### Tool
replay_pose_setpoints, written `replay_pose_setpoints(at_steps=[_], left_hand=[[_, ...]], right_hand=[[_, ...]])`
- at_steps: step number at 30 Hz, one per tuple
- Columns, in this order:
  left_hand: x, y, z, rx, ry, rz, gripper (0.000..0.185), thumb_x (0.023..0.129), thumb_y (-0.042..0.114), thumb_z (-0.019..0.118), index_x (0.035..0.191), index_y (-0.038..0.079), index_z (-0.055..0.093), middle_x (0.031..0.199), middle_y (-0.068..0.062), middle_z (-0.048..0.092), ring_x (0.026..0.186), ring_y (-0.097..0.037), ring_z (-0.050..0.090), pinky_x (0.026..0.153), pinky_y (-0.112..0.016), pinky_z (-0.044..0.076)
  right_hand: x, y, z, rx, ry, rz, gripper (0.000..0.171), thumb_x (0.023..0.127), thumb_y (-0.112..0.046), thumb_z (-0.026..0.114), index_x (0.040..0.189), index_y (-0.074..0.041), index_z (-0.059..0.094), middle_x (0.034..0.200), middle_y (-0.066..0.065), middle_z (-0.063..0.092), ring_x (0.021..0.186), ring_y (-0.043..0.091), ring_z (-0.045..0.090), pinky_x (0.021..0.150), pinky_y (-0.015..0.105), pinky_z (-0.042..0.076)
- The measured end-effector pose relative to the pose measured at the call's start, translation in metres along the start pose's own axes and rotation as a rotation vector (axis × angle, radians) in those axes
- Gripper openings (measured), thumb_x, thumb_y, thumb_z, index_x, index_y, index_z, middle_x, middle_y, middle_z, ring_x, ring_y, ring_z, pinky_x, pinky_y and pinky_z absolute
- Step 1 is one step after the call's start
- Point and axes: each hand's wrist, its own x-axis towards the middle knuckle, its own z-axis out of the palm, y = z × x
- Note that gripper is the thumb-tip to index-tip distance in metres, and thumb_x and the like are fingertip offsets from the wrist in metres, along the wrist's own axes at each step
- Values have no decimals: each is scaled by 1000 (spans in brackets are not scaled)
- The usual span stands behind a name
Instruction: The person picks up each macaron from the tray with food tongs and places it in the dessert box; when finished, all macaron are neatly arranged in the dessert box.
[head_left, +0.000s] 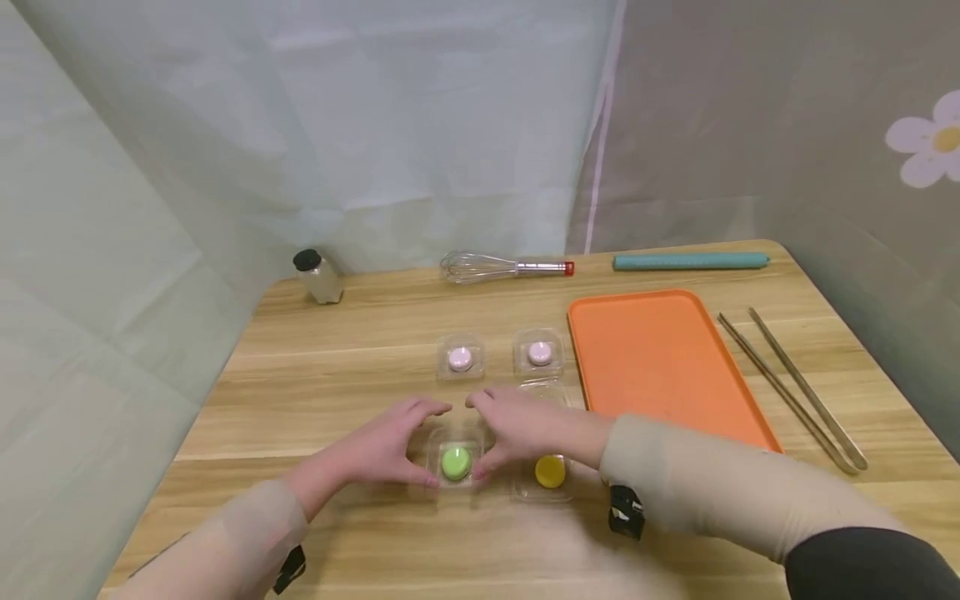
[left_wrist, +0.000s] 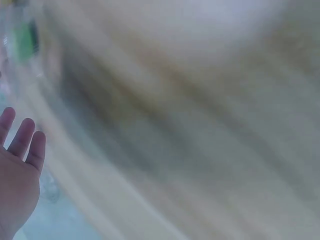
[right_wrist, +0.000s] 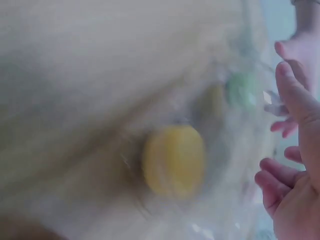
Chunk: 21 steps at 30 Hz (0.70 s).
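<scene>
A green macaron [head_left: 456, 463] sits in a small clear plastic box [head_left: 437, 446] between my two hands. My left hand [head_left: 386, 446] is at the box's left side, thumb near its front corner; in the left wrist view its fingers [left_wrist: 22, 139] extend apart. On the other side, my right hand [head_left: 517, 425] has its thumb tip near the green macaron's box and its fingers spread loosely. Beneath my right wrist, a yellow macaron [head_left: 550, 472] lies in an open clear box [head_left: 543, 496], partly covered by the arm. The wrist views are blurred.
Two clear boxes with pale pink macarons, a left one [head_left: 461, 359] and a right one [head_left: 540, 353], stand behind. An orange tray [head_left: 652, 358] and metal tongs [head_left: 802, 392] lie right. Along the back are a black-capped jar [head_left: 321, 279], a whisk [head_left: 502, 267] and a teal rod [head_left: 690, 261].
</scene>
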Motion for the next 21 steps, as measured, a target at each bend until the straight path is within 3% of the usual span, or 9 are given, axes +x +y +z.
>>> replay_pose_setpoints(at_steps=[6, 12, 21], left_hand=[[18, 16, -14, 11, 43, -17, 86, 70, 43, 80, 140, 11, 39, 133, -9, 45, 116, -29, 46, 94, -48, 41], [45, 28, -15, 74, 71, -5, 88, 71, 47, 77, 141, 11, 38, 133, -8, 49, 122, -27, 44, 102, -48, 35], [75, 40, -6, 132, 19, -56, 88, 75, 55, 70, 141, 6, 38, 136, -11, 46, 125, -28, 41, 106, -45, 31]], right_hand=[[-14, 19, -27, 103, 52, 22, 85, 72, -46, 78, 134, -3, 42, 124, 14, 52, 113, 27, 49, 92, 40, 44], [-28, 48, -31, 121, 117, 29, 84, 71, -42, 79, 135, -1, 42, 120, 15, 53, 107, 26, 54, 89, 41, 46], [-51, 84, -32, 152, 148, 76, 78, 72, -37, 80, 132, 0, 45, 114, 17, 53, 102, 30, 53, 86, 44, 46]])
